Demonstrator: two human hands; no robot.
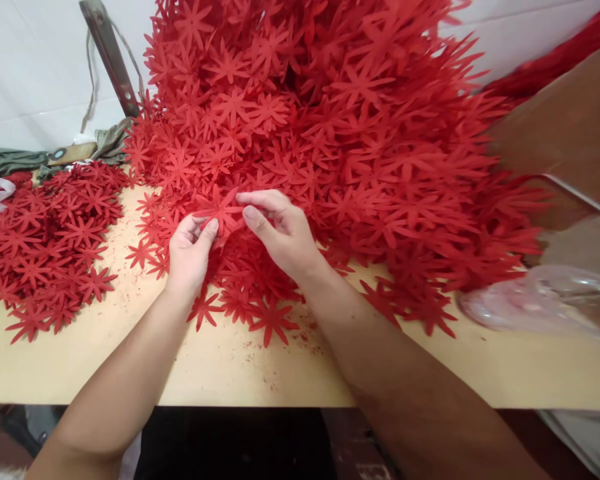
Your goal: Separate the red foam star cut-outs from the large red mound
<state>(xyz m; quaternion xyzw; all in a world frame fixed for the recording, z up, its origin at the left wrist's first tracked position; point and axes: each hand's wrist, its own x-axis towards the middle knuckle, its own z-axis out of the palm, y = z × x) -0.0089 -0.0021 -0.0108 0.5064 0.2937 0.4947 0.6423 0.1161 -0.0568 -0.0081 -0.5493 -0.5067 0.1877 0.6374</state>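
We work at the near edge of the large pile (325, 143), where the red flower piece (219, 212) is raised in front of it, between our hands. With the left hand (186, 253) we pinch the piece at its left side, thumb on top and the fingers curled behind. With the right hand (287, 237) we bring the thumb and forefinger together at its right-hand petals; we cannot tell whether these fingertips close on a petal or only rest beside it.

To handle the piece well, in our judgement, we grip lightly near the centre, where the petals join, and spread the narrow tips with light pressure. We avoid pulling on one petal, which could crease or tear. Piece and pile are the same red, so we check by touch that a single layer is held.

The pieces look thin, matt and flexible, like cloth or soft sheet, with long rounded petals around a small centre. A smaller pile (50, 243) lies left of the large pile, on the same smooth, pale tabletop (230, 383). Fine red crumbs (271, 373) dot the surface nearer us than the large pile. Glossy, crumpled clear plastic (530, 300) lies at its right.
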